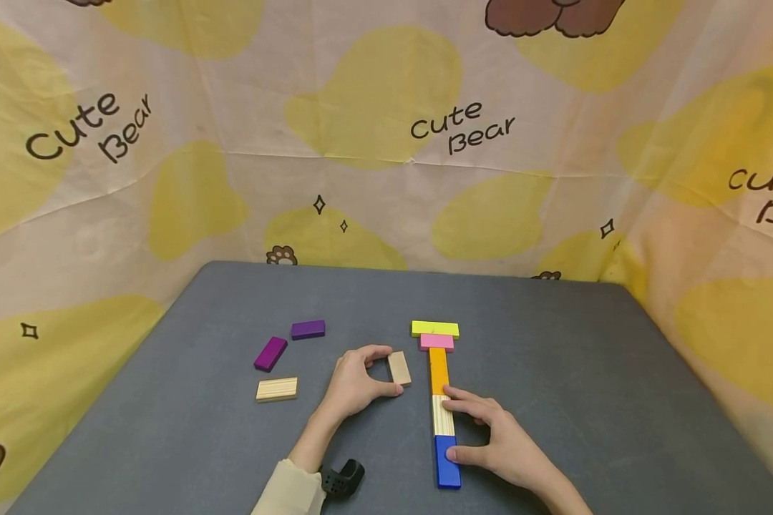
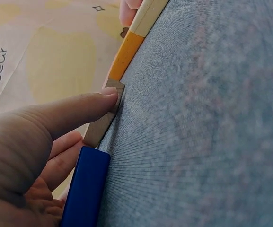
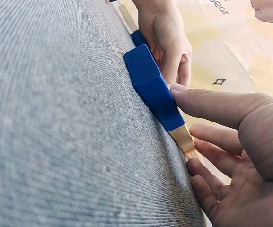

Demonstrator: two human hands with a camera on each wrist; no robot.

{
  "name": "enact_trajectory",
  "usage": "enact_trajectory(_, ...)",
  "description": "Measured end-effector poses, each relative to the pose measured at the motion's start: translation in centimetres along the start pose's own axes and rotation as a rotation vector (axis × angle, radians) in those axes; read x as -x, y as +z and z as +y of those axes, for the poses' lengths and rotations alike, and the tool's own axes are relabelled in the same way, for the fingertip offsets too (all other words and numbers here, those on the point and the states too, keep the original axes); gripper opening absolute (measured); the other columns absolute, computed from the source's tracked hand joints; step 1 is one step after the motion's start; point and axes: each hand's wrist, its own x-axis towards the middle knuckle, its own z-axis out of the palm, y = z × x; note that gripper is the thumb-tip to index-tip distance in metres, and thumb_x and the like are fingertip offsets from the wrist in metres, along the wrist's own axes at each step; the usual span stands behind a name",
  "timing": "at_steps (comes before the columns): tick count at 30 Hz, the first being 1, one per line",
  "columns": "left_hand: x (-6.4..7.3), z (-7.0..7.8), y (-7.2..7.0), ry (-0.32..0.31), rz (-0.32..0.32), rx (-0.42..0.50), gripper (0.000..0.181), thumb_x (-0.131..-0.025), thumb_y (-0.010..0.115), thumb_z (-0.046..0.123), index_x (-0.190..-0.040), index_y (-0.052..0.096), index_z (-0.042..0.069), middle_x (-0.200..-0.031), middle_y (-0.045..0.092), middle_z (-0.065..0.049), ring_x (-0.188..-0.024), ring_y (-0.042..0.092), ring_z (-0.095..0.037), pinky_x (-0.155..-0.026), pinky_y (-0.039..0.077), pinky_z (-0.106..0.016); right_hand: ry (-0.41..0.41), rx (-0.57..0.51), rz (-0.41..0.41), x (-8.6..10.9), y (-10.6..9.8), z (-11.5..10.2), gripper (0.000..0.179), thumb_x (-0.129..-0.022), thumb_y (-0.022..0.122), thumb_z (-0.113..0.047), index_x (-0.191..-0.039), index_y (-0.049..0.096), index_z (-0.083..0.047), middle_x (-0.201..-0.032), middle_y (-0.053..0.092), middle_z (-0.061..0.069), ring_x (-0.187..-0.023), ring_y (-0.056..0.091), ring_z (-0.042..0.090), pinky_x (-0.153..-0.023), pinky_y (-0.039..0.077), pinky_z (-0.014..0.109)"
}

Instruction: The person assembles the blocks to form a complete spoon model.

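Note:
My left hand point(image 1: 354, 383) pinches a plain wooden block point(image 1: 399, 368) by its ends, thumb at the near end and a finger at the far end. In the left wrist view a blue block point(image 2: 85, 187) lies beside that hand; the hand hides it in the head view. To the right runs a line of blocks: yellow point(image 1: 434, 329) and pink point(image 1: 436, 342) lie crosswise, then orange point(image 1: 438, 370), striped wood point(image 1: 442, 416) and blue point(image 1: 447, 470) lengthwise. My right hand point(image 1: 502, 443) touches the line's right side, thumb against the blue block, fingers by the wood and orange.
Two purple blocks point(image 1: 308, 330) and a striped wooden block point(image 1: 277, 390) lie on the left of the grey table point(image 1: 541, 343). A black band point(image 1: 343, 478) is at the left wrist. A printed cloth point(image 1: 373, 93) hangs around the table's back and sides.

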Motion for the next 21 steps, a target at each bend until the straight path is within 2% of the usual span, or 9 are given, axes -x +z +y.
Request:
enact_trajectory(13, 0.11, 0.11, -0.21, -0.013, -0.004, 0.045, 0.061, -0.071, 0.091, 0.025, -0.125, 0.067, 0.012, -0.122, 0.065, -0.002, -0.11, 0.056, -0.026, -0.096, 0.044, -0.045, 0.0, 0.005, 0.005, 0.08, 0.11, -0.17, 0.062, -0.075, 0.086, -0.038, -0.132, 0.062, -0.03, -0.148, 0.044, -0.009, -0.128, 0.04, 0.029, -0.099, 0.039, 0.055)
enact_trajectory(21, 0.0, 0.04, -0.49, 0.023, 0.002, 0.111, 0.061, -0.071, 0.091, 0.025, -0.125, 0.066, 0.01, -0.12, 0.066, -0.002, -0.11, 0.058, -0.024, -0.096, 0.045, -0.043, 0.008, 0.009, 0.006, 0.02, 0.18, -0.08, 0.062, -0.075, 0.086, -0.039, -0.131, 0.063, -0.031, -0.148, 0.044, -0.008, -0.128, 0.039, 0.03, -0.099, 0.039, 0.055)
